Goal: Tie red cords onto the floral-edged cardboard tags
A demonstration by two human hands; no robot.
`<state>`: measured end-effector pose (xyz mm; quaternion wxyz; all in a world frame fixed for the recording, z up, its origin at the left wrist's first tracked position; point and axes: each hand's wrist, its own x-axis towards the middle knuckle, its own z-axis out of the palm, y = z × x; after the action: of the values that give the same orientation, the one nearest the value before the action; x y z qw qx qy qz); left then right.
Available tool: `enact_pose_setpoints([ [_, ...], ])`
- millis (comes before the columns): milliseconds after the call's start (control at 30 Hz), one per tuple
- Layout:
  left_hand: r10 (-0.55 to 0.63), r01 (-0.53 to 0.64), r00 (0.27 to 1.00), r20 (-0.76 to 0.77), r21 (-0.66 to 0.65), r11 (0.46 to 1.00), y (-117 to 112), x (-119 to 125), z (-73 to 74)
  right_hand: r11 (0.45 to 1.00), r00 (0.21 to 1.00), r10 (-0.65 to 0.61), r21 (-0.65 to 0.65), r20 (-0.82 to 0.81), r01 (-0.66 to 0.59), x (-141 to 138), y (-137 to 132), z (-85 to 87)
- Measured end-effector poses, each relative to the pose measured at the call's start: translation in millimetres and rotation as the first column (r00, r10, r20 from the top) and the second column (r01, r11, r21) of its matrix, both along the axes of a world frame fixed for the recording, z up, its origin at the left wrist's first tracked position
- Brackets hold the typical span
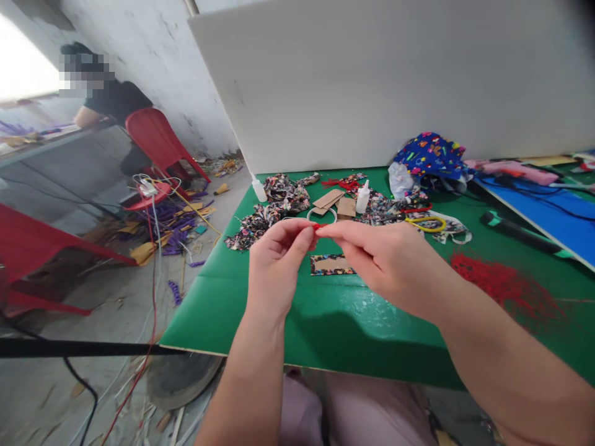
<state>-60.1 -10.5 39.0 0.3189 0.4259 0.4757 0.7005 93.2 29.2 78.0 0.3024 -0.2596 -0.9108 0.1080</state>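
Held over the green table (223,297), my left hand (279,260) and my right hand (385,254) meet fingertip to fingertip. Pinched between them is a small red piece (317,227), mostly hidden by the fingers, so its exact kind is unclear. Under my right hand lies a flat cardboard piece edged with floral fabric (330,265). Just beyond the fingertips is a white ring (333,214), beside brown cardboard pieces (346,207). Dark floral fabric (283,195) is bunched behind my left hand, and yellow-handled scissors (432,224) lie past my right wrist.
White squeeze bottles (362,198) stand toward the back. Red thread scraps (502,285) are strewn at right, near a black-and-green tool (525,234) and a blue board (548,210). A grey panel (372,87) rises behind. At left, a person (125,99) sits on a red chair (158,136).
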Motion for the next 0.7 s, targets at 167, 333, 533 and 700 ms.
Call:
enact_pose_setpoints([
  [167,-0.101,0.101,0.973,0.209,0.010,0.995,0,4,2.6,0.999,0.997,-0.015,-0.030,-0.077,0.012,-2,3,-1.3],
  [333,-0.140,0.152,0.940,0.311,-0.013,0.988,-2,4,5.9,0.998,0.988,-0.043,-0.058,-0.148,0.035,-3,4,-0.2],
  [533,-0.192,0.217,0.908,0.372,-0.025,0.976,-3,0,7.2,0.993,0.982,-0.036,-0.120,-0.183,0.014,-5,8,-2.7],
  [700,-0.230,0.249,0.880,0.415,0.008,0.968,-4,-1,8.2,0.974,0.976,0.022,-0.215,-0.215,-0.069,-7,12,-5.5],
])
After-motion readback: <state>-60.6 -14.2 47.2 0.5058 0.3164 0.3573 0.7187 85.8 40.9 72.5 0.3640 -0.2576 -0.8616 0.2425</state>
